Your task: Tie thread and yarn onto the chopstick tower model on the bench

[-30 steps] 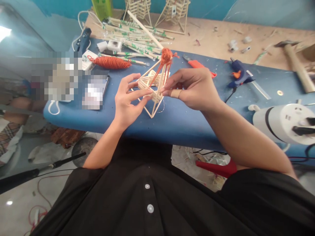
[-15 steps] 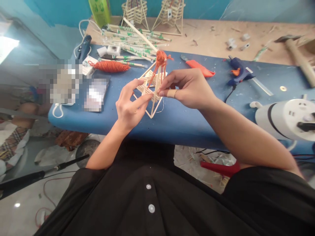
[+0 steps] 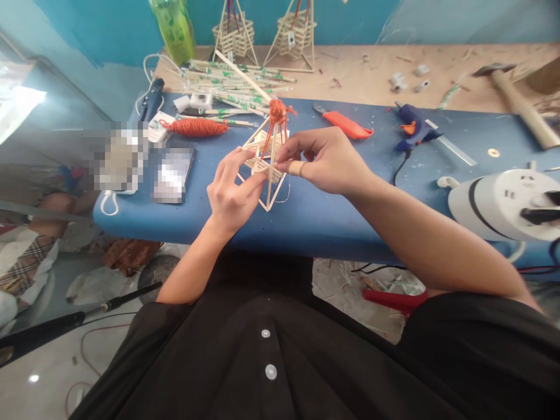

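A small pyramid-shaped frame of wooden sticks (image 3: 269, 198) stands on the blue table mat, with orange yarn (image 3: 277, 112) wound round its top and strands hanging down to a stacked-stick basket inside. My left hand (image 3: 234, 189) grips the frame's left side, thumb and fingers closed on the basket sticks. From the right, my right hand (image 3: 321, 160) pinches at the basket's near right corner, thumb and index finger together; whatever lies between those fingertips is too small to make out. A thin pale strand curls beside the frame's base, under the right hand.
Behind the frame lie wrapped chopsticks (image 3: 236, 99) and an orange yarn bundle (image 3: 199, 127). An orange-handled cutter (image 3: 347, 125), a blue glue gun (image 3: 413, 125) and a hammer (image 3: 520, 102) are to the right. A white power strip tower (image 3: 494, 204) stands near the right edge.
The view has shifted slightly, so the table things sit a little lower and further left. Both hands stay at the frame in nearly the same grip.
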Available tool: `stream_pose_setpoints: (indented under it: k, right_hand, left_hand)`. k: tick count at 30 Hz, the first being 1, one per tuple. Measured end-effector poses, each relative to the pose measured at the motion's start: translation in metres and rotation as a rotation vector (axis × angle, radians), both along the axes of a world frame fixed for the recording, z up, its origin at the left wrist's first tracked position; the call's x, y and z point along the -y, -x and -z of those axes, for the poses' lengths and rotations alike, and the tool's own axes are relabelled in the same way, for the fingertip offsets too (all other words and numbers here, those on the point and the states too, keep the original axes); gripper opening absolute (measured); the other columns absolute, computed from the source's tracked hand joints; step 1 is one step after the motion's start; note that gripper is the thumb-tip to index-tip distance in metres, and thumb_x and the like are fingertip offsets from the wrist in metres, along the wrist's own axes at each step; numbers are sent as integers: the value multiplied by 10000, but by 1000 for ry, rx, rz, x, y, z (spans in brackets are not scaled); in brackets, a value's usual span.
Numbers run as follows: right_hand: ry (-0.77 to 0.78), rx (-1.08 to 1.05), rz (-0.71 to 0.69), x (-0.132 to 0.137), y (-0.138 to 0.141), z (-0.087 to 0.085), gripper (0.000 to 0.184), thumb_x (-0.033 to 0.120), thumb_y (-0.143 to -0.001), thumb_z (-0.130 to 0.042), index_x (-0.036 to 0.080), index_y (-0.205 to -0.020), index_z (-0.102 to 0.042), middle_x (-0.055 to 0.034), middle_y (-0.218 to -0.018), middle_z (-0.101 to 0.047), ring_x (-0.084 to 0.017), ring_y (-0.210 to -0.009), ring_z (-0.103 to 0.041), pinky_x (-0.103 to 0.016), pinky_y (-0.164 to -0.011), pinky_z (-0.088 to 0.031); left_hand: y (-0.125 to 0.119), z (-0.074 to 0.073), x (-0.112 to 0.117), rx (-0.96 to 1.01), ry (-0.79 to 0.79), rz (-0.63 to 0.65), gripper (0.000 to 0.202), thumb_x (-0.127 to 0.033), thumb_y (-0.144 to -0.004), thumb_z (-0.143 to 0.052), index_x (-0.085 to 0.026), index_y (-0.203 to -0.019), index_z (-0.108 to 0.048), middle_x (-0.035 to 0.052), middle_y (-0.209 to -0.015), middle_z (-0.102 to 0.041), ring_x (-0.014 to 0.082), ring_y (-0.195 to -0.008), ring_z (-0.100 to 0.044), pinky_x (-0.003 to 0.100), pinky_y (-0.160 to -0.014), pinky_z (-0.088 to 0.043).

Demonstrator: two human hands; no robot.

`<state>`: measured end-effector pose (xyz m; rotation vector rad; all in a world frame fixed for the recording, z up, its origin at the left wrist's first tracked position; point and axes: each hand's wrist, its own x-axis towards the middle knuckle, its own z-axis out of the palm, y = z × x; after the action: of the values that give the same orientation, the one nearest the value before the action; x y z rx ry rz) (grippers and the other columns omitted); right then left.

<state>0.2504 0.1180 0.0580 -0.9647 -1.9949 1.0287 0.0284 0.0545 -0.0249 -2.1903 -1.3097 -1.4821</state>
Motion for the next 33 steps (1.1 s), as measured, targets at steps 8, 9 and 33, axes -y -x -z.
stream_pose_setpoints:
  k: [8, 9, 33]
  right_hand:
    - [-84, 74, -32, 0, 0, -4, 62, 176, -844, -762, 217, -867, -802, 0, -841, -768, -154, -761, -610, -356, -783, -514]
    - [-119, 93, -9, 1, 0, -4, 79, 176, -850, -750, 222, -886, -804, -9, -876, -785, -172, -802, -641, -374, -823, -526]
    - [-460, 292, 631, 56, 57, 30, 95, 307, -988, -695, 232, -935, -720, -114, -1163, -758, -425, -1321, -583, -664, -1145, -334]
  left_hand:
    - [-2, -1, 3, -15, -51, -9, 186, -190, -1063, -710, -290, -1077, -866, 63, -1377, -765, 269, -1379, -728, 407, -1069, -688]
    - [-3, -2, 3, 3, -54, -5, 188, -179, -1058, -714, -292, -1081, -862, 66, -1369, -763, 264, -1355, -738, 403, -1044, -692]
    - [49, -23, 51, 319, 280, 58, 68, -201, -927, -838, -224, -867, -816, 58, -1165, -876, 231, -1104, -835, 418, -1032, -684]
